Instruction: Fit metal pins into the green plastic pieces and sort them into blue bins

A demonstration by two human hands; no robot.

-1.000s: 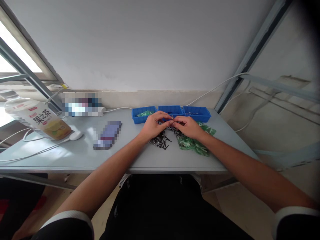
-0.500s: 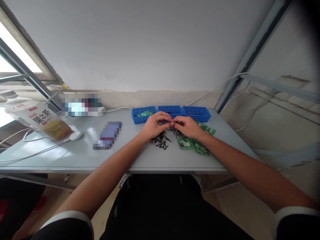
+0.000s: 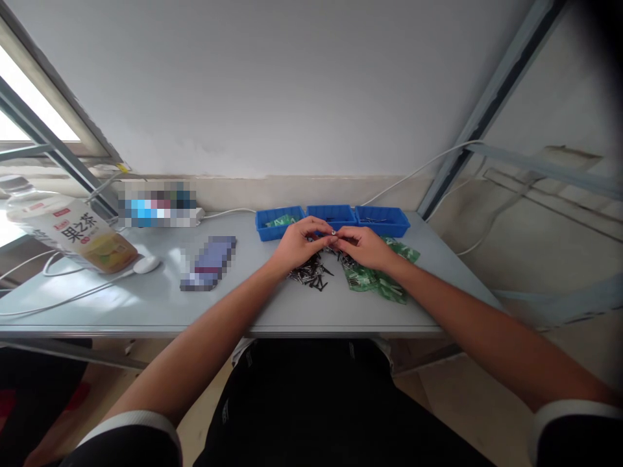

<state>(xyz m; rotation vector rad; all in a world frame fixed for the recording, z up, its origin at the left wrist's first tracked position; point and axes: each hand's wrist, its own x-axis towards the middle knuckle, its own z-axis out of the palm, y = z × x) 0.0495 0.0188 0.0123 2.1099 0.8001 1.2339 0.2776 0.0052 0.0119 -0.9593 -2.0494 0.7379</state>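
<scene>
My left hand [image 3: 299, 243] and my right hand [image 3: 365, 247] meet fingertip to fingertip above the grey table [image 3: 146, 305]. Both are closed in a pinch on one small silvery part [image 3: 333, 232] held between them. Under the left hand lies a heap of small dark screws [image 3: 310, 274]. Under the right hand lie several green plastic bags [image 3: 377, 280]. Just behind the hands stand three blue trays [image 3: 333, 220] in a row; the left one holds something green.
At the far left a large tea bottle [image 3: 73, 230] lies on its side beside a white mouse [image 3: 146, 264] with its cable. A blurred flat object [image 3: 209, 262] lies left of centre. White cables run along the wall. A slanted metal post [image 3: 467, 136] rises at the right.
The hands stay together over the screws; the small part between the fingertips has shifted slightly. The view has shifted a little.
</scene>
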